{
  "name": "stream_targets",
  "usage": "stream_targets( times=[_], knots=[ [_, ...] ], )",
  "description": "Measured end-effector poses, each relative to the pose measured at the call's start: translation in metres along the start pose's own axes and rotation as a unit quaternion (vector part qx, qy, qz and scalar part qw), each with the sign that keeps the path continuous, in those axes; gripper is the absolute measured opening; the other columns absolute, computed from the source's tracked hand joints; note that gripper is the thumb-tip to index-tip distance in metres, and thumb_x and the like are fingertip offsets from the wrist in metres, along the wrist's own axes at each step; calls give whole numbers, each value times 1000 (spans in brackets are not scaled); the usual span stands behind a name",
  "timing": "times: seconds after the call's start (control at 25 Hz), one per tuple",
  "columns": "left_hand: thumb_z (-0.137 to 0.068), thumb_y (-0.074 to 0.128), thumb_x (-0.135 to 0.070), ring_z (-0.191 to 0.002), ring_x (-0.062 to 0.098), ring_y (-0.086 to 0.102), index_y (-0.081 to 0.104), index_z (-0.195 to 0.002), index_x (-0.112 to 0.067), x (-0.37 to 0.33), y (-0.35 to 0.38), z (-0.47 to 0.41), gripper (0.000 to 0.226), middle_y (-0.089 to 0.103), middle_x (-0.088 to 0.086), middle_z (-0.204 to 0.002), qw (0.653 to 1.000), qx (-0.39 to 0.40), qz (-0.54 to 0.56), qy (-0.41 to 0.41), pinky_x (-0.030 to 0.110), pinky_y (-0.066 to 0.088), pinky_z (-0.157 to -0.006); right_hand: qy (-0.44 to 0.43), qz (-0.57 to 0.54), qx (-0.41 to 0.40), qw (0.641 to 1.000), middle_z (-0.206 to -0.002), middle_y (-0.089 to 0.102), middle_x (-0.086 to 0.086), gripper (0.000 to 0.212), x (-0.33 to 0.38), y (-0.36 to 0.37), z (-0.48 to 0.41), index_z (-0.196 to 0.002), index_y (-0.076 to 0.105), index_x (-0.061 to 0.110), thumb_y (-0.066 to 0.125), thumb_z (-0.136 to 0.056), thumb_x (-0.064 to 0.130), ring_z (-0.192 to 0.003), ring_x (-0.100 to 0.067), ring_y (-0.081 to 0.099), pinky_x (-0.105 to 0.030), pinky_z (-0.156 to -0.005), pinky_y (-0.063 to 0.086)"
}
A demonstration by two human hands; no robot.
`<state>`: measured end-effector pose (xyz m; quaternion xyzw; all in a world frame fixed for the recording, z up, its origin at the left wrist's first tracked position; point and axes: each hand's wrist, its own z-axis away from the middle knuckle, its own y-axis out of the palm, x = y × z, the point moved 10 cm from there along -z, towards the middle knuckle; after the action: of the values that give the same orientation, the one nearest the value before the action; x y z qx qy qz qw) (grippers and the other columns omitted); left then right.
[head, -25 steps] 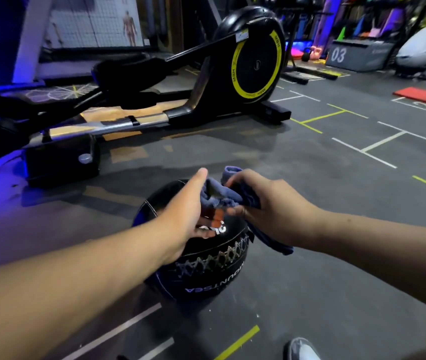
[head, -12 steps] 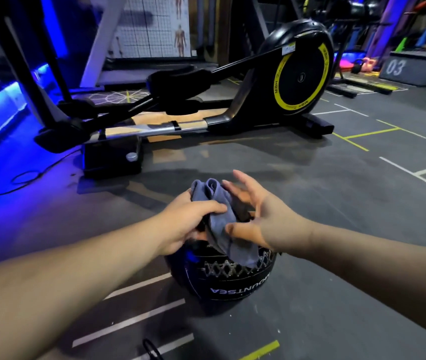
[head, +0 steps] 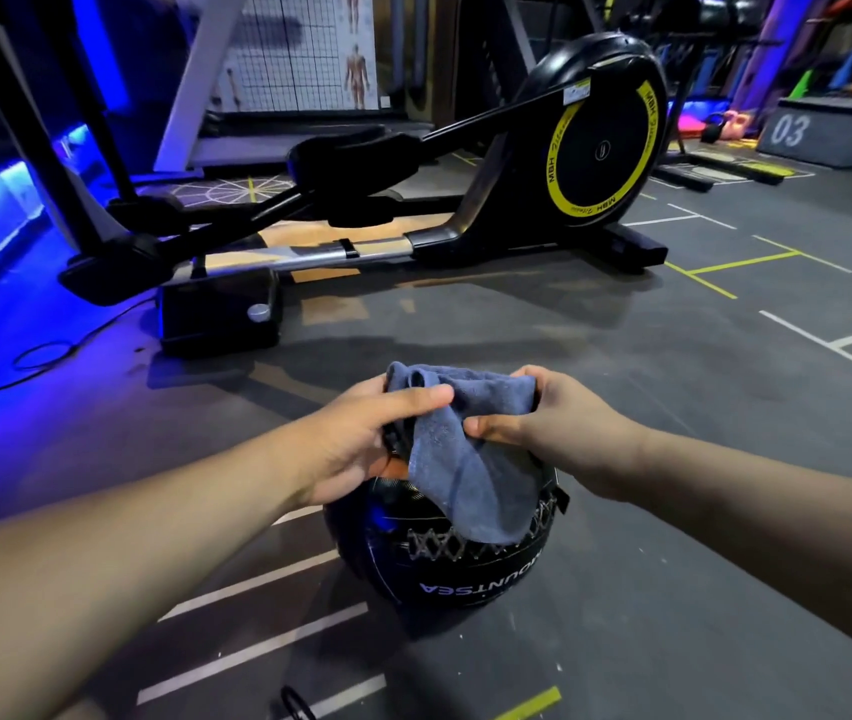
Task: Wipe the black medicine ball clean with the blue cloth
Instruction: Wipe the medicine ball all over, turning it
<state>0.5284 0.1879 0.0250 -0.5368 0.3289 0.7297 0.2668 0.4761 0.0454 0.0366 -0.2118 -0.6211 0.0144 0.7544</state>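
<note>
The black medicine ball (head: 444,569), with white lettering and laced stitching, sits on the grey gym floor just in front of me. The blue cloth (head: 470,459) is stretched above it and drapes down over its top. My left hand (head: 361,444) pinches the cloth's left edge between thumb and fingers. On the other side, my right hand (head: 559,433) grips the cloth's right edge. Both hands hover over the top of the ball, and the ball's upper surface is mostly hidden by the cloth and hands.
A black elliptical trainer (head: 595,142) with a yellow-ringed flywheel stands ahead, its base block (head: 216,314) close to the ball's far left. A cable (head: 44,356) loops on the floor at left. A grey box marked 03 (head: 829,132) sits far right. White and yellow lines mark the floor.
The bunched cloth has been pulled open between my two hands and now hangs wider over the ball. My right hand has closed on its right edge. The camera view has shifted.
</note>
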Motion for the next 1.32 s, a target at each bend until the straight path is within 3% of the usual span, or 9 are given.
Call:
stream_targets(
  times=[0.36, 0.52, 0.68, 0.8, 0.88, 1.0, 1.12, 1.2, 1.32],
  knots=[
    [-82, 75, -17, -90, 14, 73, 70, -106, -17, 2, -29, -18, 25, 76, -1, -96, 977, -102, -187, 15, 24, 56, -71, 1, 24, 29, 999, -62, 62, 4, 26, -1, -10, -4, -76, 56, 17, 80, -79, 23, -56, -10, 58, -24, -51, 44],
    [-78, 76, -45, -88, 9, 72, 71, -100, -27, -4, -37, -17, 29, 76, -9, -94, 944, -112, -308, 25, 30, 57, -78, -3, 44, 31, 999, -55, 57, 6, 27, -3, -11, -6, -72, 54, 18, 80, -79, 16, -51, -10, 53, -26, -52, 43],
    [-82, 77, -28, -86, 7, 72, 68, -109, -25, 6, -26, -18, 28, 76, -5, -96, 969, -61, -238, 21, 23, 56, -69, -27, 31, -2, 999, -57, 62, 5, 21, 4, -15, -6, -78, 57, 14, 78, -82, 17, -49, -8, 55, -19, -47, 43],
    [-77, 81, -18, -107, 13, 67, 65, -122, -25, 10, -18, -23, 49, 73, -1, -112, 981, -6, -189, 44, 32, 52, -93, -56, 19, -6, 998, -62, 63, 3, 16, 9, -13, -6, -86, 62, 8, 76, -83, 16, -51, -6, 53, -15, -46, 41],
    [-80, 78, -14, -110, 16, 66, 65, -119, -23, 3, -25, -25, 42, 73, -1, -113, 982, -46, -165, 74, 32, 51, -95, -61, 19, 0, 998, -70, 66, 1, 13, 11, -13, -10, -92, 68, 11, 76, -84, 18, -57, -6, 56, -17, -52, 45],
    [-87, 71, -30, -98, 11, 66, 61, -108, -23, -17, -47, -27, 25, 71, -6, -103, 941, -165, -276, 107, 28, 52, -85, -71, 22, 38, 997, -71, 65, -3, 9, 16, -8, -15, -96, 74, 18, 69, -90, 15, -61, -14, 55, -28, -57, 48],
    [-93, 59, -41, -78, 14, 57, 56, -98, -18, -29, -54, -30, 23, 64, 0, -89, 898, -203, -374, 110, 29, 44, -68, -75, 53, 77, 993, -68, 57, -8, 15, 20, -1, -19, -98, 72, 16, 60, -95, 8, -62, -22, 49, -31, -55, 44],
    [-95, 54, -44, -81, 21, 61, 59, -96, -16, -31, -59, -34, 28, 67, 6, -90, 896, -218, -370, 111, 32, 43, -69, -65, 37, 88, 993, -73, 58, -10, 16, 22, 1, -24, -103, 69, 8, 56, -96, 4, -63, -21, 50, -29, -54, 43],
    [-77, 66, -65, -93, 16, 69, 69, -94, -27, -22, -54, -39, 42, 74, -5, -94, 945, -179, -253, 100, 32, 53, -83, -64, 23, 87, 994, -73, 58, -8, 17, 25, 1, -29, -106, 69, 6, 57, -94, 3, -58, -13, 52, -22, -48, 42]
  ],
)
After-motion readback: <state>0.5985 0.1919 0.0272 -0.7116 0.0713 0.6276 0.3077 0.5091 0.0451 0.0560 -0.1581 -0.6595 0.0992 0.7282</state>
